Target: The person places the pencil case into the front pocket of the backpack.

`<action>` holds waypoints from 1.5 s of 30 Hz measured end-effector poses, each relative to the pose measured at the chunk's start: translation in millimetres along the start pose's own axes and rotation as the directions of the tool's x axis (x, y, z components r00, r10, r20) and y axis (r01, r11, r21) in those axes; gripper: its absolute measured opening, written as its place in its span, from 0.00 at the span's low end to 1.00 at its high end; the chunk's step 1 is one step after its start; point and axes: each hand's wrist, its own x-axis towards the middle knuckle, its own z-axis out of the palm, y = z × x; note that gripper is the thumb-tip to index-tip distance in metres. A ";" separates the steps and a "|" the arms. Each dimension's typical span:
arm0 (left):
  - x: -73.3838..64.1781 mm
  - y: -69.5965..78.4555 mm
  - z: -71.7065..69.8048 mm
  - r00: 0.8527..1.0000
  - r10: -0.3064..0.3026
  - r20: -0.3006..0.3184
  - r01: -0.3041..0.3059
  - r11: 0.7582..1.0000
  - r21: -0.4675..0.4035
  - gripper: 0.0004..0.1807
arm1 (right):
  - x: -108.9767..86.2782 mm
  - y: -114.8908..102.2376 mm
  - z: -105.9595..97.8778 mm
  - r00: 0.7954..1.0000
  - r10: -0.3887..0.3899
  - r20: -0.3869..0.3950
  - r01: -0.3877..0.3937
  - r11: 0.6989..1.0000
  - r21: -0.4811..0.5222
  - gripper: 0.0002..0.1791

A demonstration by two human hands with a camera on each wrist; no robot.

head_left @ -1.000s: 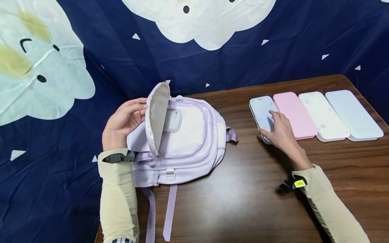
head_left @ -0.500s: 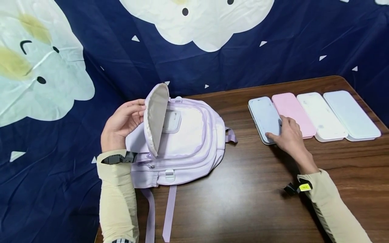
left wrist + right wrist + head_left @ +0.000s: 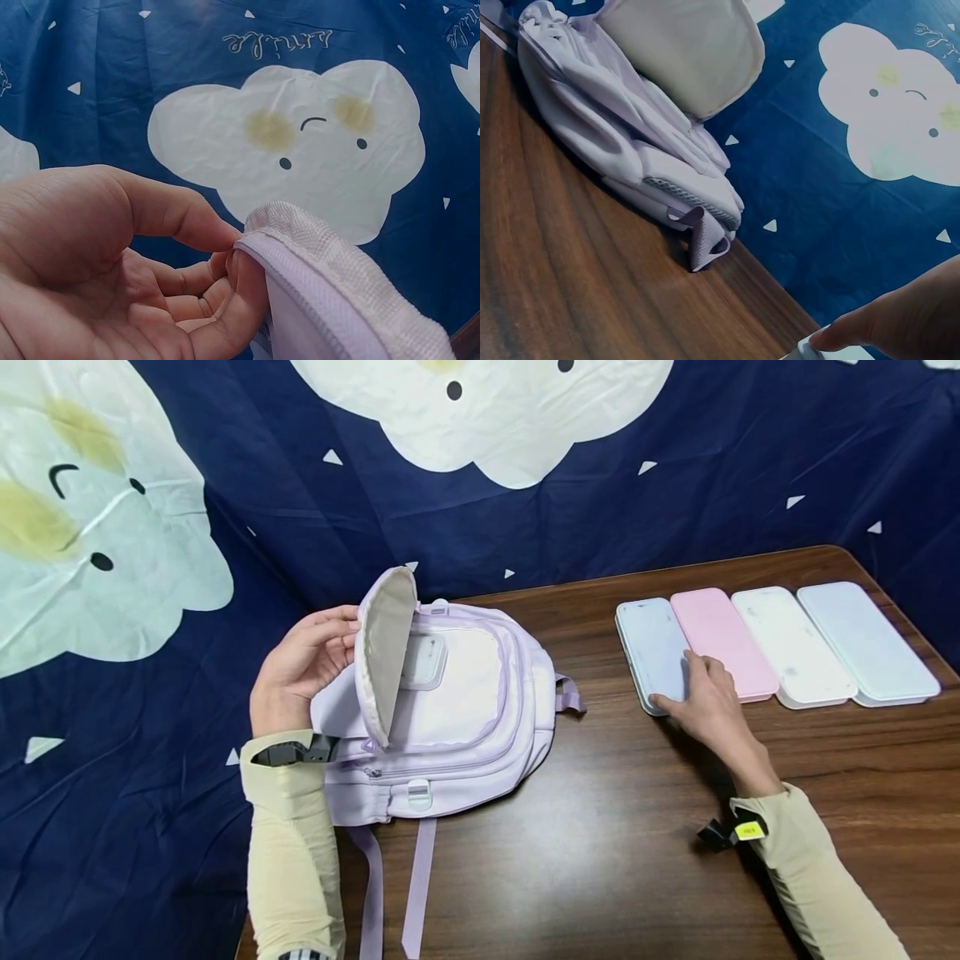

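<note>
A lilac backpack (image 3: 532,693) lies on the table with its rounded flap (image 3: 390,652) raised, the beige lining facing right. My left hand (image 3: 303,664) pinches the flap's edge; in the left wrist view, thumb and index finger meet on its lilac rim (image 3: 300,300). Over at the right, my right hand (image 3: 712,697) grips the near part of a flat light-blue pencil case (image 3: 652,643), thumb at its left side and fingers at its right. Only the right thumb (image 3: 855,330) shows in the right wrist view, touching the edge of the case.
Beside the held case lie similar pink (image 3: 723,639), white (image 3: 795,647) and pale-blue (image 3: 870,643) cases in a row. Two lilac straps (image 3: 420,885) trail toward the table's front. A dark blue cloth with clouds (image 3: 525,535) hangs behind the brown table (image 3: 570,860).
My right hand has shifted slightly right and nearer along the light-blue case, and its thumb and fingers have settled on the sides. My left hand keeps the flap raised, almost still.
</note>
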 end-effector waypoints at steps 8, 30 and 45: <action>0.3 0.1 0.5 1.000 0.000 -0.009 0.000 1.000 -0.006 0.16 | -11.2 -2.9 5.3 0.998 0.006 -0.056 -0.007 1.000 -0.027 0.50; -1.2 -0.6 -1.1 1.000 0.002 0.006 -0.002 1.000 -0.025 0.17 | -22.1 -5.3 34.3 0.969 -0.039 -0.243 0.012 0.993 -0.113 0.46; -0.8 -1.3 -2.6 1.000 0.006 0.013 -0.006 1.000 -0.021 0.16 | -21.7 1.0 17.5 0.965 -0.058 -0.257 0.046 0.997 -0.055 0.45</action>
